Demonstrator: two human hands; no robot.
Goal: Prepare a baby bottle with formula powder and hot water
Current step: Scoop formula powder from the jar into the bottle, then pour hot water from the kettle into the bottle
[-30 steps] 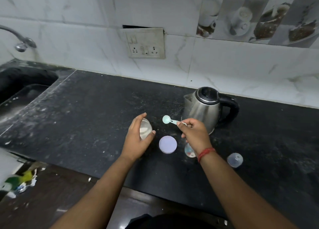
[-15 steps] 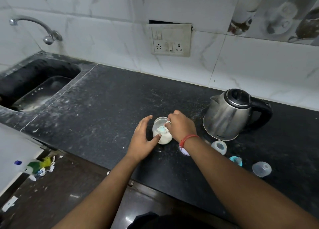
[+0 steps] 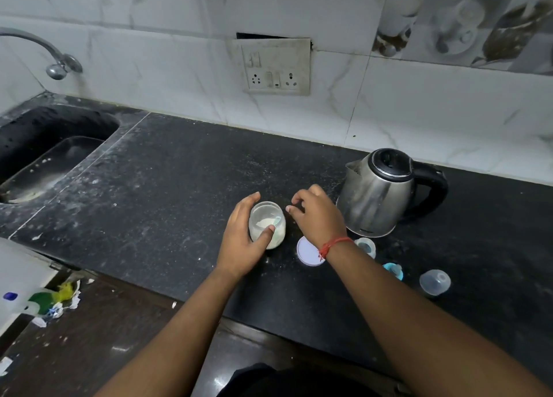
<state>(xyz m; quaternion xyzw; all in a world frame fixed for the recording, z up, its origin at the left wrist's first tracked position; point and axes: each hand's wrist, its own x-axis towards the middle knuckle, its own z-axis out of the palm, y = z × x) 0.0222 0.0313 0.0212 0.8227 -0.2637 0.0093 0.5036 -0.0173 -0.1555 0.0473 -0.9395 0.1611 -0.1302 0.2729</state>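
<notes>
A small clear jar of white formula powder stands on the black counter, and my left hand wraps around its left side. A pale green scoop lies inside the jar on the powder. My right hand hovers just right of the jar, fingers loosely curled and empty. The jar's white lid lies flat under my right wrist. Right of it sit the baby bottle, a blue teat ring and a clear cap. The steel kettle stands behind them.
A sink with a tap is set into the counter at the far left. A socket plate is on the tiled wall. The counter's front edge runs just below my hands. Litter lies on the floor at lower left.
My right hand carried the scoop into the jar, let it go there and drew back to the right. My left hand kept its hold on the jar. The camera swung left.
</notes>
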